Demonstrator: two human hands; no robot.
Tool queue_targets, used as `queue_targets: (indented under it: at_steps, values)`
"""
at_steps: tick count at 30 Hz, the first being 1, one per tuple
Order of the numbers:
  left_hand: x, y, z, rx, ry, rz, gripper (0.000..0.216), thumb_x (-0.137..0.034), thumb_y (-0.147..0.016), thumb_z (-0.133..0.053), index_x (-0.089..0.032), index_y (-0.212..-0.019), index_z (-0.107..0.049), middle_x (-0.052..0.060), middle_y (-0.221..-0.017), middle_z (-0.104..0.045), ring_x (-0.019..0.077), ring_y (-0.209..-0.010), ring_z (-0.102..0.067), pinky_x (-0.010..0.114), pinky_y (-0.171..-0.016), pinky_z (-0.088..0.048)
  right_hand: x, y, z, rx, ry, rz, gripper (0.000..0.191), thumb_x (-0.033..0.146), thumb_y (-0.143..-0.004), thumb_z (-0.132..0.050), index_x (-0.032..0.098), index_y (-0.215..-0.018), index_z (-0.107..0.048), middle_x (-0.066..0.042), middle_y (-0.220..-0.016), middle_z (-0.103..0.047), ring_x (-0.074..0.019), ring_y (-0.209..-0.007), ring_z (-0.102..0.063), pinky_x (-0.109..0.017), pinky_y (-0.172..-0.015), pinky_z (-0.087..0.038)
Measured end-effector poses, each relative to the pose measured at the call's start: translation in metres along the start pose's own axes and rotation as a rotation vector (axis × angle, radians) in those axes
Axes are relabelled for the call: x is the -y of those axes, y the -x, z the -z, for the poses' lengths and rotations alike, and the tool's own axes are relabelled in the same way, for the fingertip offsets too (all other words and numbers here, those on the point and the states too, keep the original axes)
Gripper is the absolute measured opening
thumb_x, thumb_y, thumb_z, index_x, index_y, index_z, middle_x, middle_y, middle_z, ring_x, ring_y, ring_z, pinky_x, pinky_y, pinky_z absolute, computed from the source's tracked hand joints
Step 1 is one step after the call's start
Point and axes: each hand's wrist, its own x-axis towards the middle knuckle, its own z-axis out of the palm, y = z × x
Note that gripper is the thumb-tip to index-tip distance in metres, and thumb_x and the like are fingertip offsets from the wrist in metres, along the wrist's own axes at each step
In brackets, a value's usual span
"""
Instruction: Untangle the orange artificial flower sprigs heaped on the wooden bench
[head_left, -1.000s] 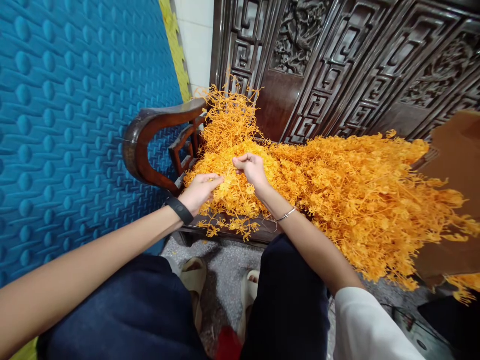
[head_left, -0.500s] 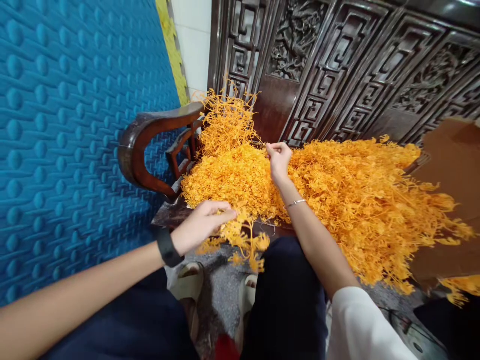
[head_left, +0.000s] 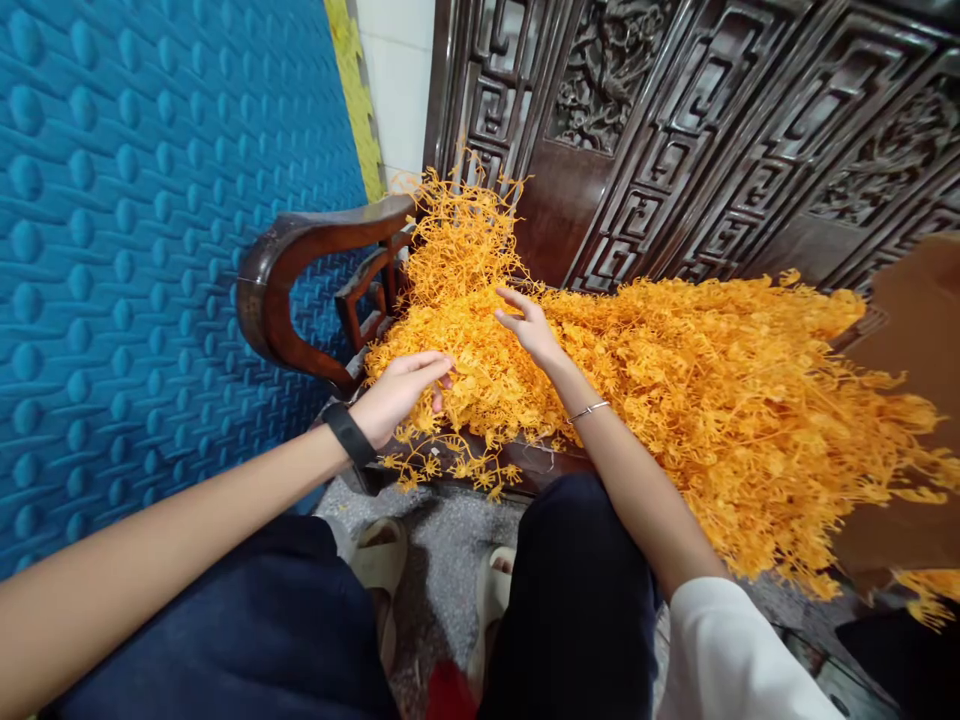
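My left hand (head_left: pixel 405 392), with a dark band at its wrist, is over the near left of a heap of orange artificial flower sprigs (head_left: pixel 480 350). Thumb and forefinger come together; whatever they may pinch cannot be made out against the orange. Below that hand, a branched orange sprig (head_left: pixel 454 465) hangs across the front edge of the seat. Over the middle of the heap is my right hand (head_left: pixel 529 328), its fingers apart and nothing visible between them. A thin bracelet (head_left: pixel 589 410) circles its wrist.
A larger bunch of orange sprigs (head_left: pixel 720 400) spreads to the right, beside brown cardboard (head_left: pixel 892 500). The wooden bench has a curved armrest (head_left: pixel 262 290) at left and a carved back (head_left: pixel 660 180) behind. Blue matting (head_left: pixel 150 250) lies at far left.
My left hand has moved up and left; the sprig below it now spreads along the seat's edge. My right hand has shifted slightly down and left, and its pinching fingers have parted.
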Motion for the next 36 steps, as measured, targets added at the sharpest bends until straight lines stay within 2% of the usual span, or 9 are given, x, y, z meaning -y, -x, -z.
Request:
queue_targets:
  at_steps: [2,5,7,12,17,20,24,30,36]
  values:
    - [0.002,-0.003,0.001,-0.033,0.008,0.001,0.021,-0.035,-0.078,-0.053,-0.016,-0.068,-0.056,-0.002,-0.068,-0.056,0.0077,-0.046,-0.046,0.025,-0.055,-0.037,0.015,0.015,0.000,0.073,-0.053,0.007,0.031,0.040,-0.076,-0.061,0.019,-0.098,-0.066,-0.009,-0.122,-0.058,-0.0207,-0.111,-0.054,-0.035,-0.090,-0.046]
    - [0.004,-0.005,0.001,-0.070,-0.010,0.002,0.022,-0.036,-0.077,-0.054,-0.016,-0.067,-0.056,-0.002,-0.067,-0.056,0.0079,-0.045,-0.045,0.026,-0.056,-0.037,0.043,0.042,-0.005,0.320,-0.114,-0.023,0.045,0.056,-0.081,-0.047,0.016,-0.088,-0.067,-0.010,-0.095,-0.067,-0.0166,-0.083,-0.063,-0.033,-0.074,-0.049]
    - [0.005,-0.006,0.001,-0.080,-0.040,-0.028,0.023,-0.036,-0.077,-0.054,-0.017,-0.065,-0.057,-0.002,-0.065,-0.056,0.0094,-0.050,-0.048,0.027,-0.059,-0.038,0.060,0.056,-0.012,0.427,-0.071,0.017,0.043,0.055,-0.076,-0.056,0.014,-0.087,-0.067,-0.007,-0.082,-0.067,-0.0145,-0.074,-0.062,-0.031,-0.070,-0.048]
    - [0.006,-0.009,0.003,-0.185,-0.084,-0.131,0.023,-0.037,-0.076,-0.056,-0.017,-0.065,-0.063,0.000,-0.070,-0.062,0.0155,-0.077,-0.055,0.029,-0.080,-0.039,0.072,0.066,-0.019,0.342,0.096,0.212,0.025,0.037,-0.066,-0.073,0.016,-0.078,-0.067,-0.001,-0.072,-0.063,-0.0110,-0.068,-0.056,-0.027,-0.067,-0.044]
    - [0.005,-0.013,0.008,-0.267,0.054,-0.179,0.025,-0.039,-0.080,-0.054,-0.016,-0.073,-0.063,0.005,-0.088,-0.067,0.0188,-0.093,-0.058,0.034,-0.090,-0.038,0.064,0.059,-0.012,0.175,-0.147,0.154,0.019,0.030,-0.065,-0.073,0.018,-0.069,-0.059,0.000,-0.076,-0.062,-0.0111,-0.074,-0.057,-0.027,-0.069,-0.044]
    - [0.006,-0.014,0.005,-0.208,0.186,-0.170,0.024,-0.037,-0.073,-0.065,-0.017,-0.084,-0.060,0.004,-0.090,-0.067,0.0183,-0.094,-0.060,0.035,-0.092,-0.039,0.066,0.061,-0.014,0.229,-0.338,0.049,0.021,0.030,-0.065,-0.073,0.019,-0.071,-0.056,0.002,-0.070,-0.059,-0.0094,-0.066,-0.056,-0.028,-0.069,-0.046]
    - [0.007,-0.010,-0.004,-0.006,0.199,-0.041,0.040,-0.027,-0.059,-0.077,-0.017,-0.093,-0.061,0.002,-0.087,-0.067,0.0166,-0.086,-0.061,0.034,-0.088,-0.041,0.071,0.068,-0.023,0.308,-0.376,-0.001,0.023,0.031,-0.064,-0.073,0.019,-0.071,-0.054,0.003,-0.070,-0.059,-0.0091,-0.065,-0.056,-0.028,-0.069,-0.048]
    - [0.006,-0.013,-0.008,-0.045,0.148,0.081,0.024,-0.037,-0.062,-0.073,-0.015,-0.068,-0.066,0.003,-0.081,-0.065,0.0115,-0.065,-0.052,0.028,-0.064,-0.041,0.059,0.062,-0.028,-0.093,-0.374,-0.094,0.014,0.017,-0.064,-0.066,0.019,-0.064,-0.052,0.002,-0.063,-0.058,-0.0094,-0.059,-0.053,-0.029,-0.067,-0.046]
    - [0.001,-0.024,-0.015,-0.169,0.159,0.021,0.031,-0.038,-0.052,-0.078,-0.014,-0.059,-0.060,0.002,-0.072,-0.060,0.0100,-0.060,-0.045,0.024,-0.054,-0.035,0.048,0.041,-0.049,-0.372,-0.394,-0.183,0.016,0.015,-0.066,-0.061,0.019,-0.061,-0.047,0.001,-0.063,-0.056,-0.0105,-0.062,-0.054,-0.030,-0.071,-0.047]
